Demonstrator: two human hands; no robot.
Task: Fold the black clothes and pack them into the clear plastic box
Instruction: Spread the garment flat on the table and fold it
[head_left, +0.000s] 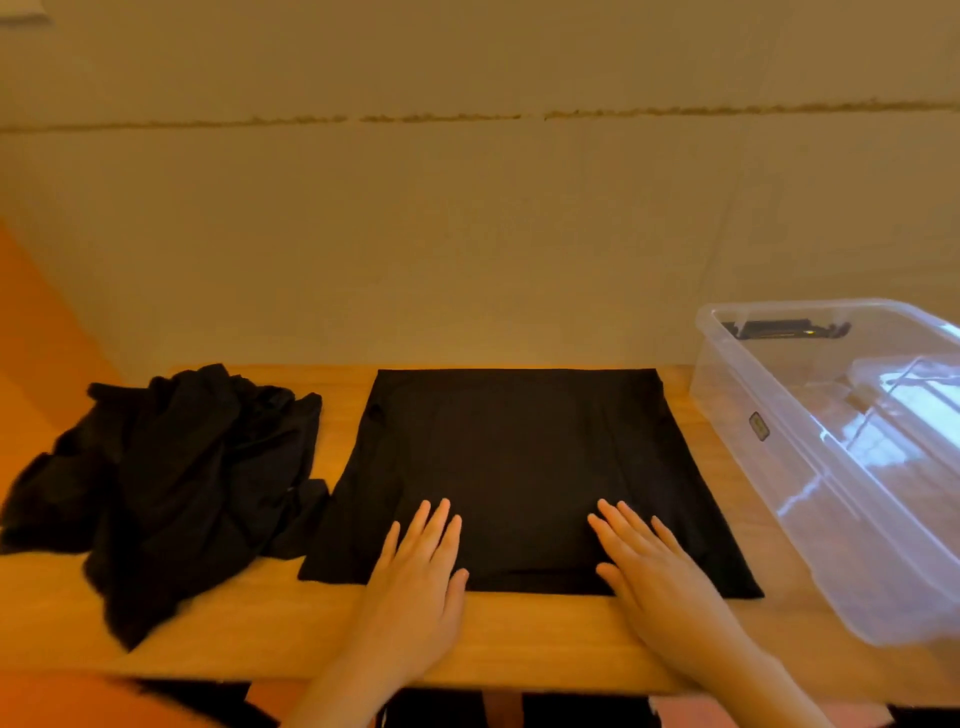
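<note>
A black garment (519, 467) lies flat in the middle of the wooden worktop (260, 634), reaching its far edge. The left hand (421, 566) and right hand (649, 566) rest palm-down on the garment's near edge, fingers straight and slightly spread. A crumpled pile of black clothes (171, 483) sits toward the left edge. The clear plastic box (779, 441) stands at the right edge.
</note>
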